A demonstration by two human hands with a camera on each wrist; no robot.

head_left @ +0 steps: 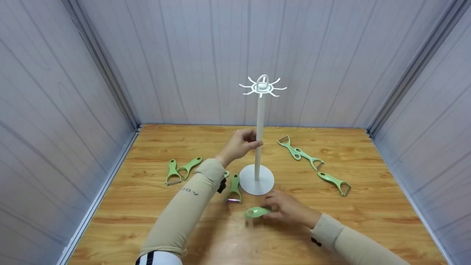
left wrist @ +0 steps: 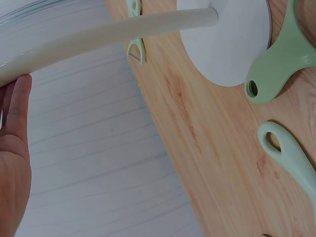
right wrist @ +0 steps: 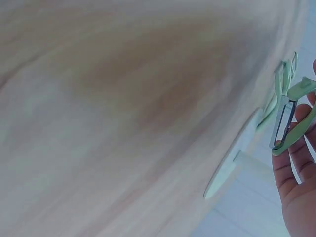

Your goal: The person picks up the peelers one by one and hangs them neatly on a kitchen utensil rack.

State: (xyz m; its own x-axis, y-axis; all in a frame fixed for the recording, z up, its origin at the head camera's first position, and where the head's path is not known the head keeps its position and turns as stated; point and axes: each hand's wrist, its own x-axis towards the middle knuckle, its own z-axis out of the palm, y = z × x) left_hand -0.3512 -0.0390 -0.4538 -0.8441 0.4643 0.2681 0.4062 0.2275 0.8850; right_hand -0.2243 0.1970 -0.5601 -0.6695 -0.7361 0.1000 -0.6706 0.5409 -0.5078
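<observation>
My left hand [head_left: 239, 145] grips the pole of a white stand [head_left: 260, 117], its thumb across the pole about midway up. A ring of curved hooks [head_left: 262, 88] and a loop top the stand, which is upright on a round base [head_left: 265, 187]. Low in front of that base, my right hand [head_left: 289, 209] holds a green Y-shaped peeler [head_left: 255, 212] by its head end, the holed handle pointing left. In the right wrist view the peeler's blade [right wrist: 283, 121] shows between the fingers. Another green peeler [head_left: 234, 186] lies just left of the base.
Two peelers [head_left: 172, 170] lie at the left, and one more peeler [head_left: 226, 173] is mostly hidden by the left sleeve. On the right are two touching peelers [head_left: 290, 148] and a single peeler [head_left: 333, 179]. Pale panel walls [head_left: 235, 55] enclose the wooden table [head_left: 147, 221].
</observation>
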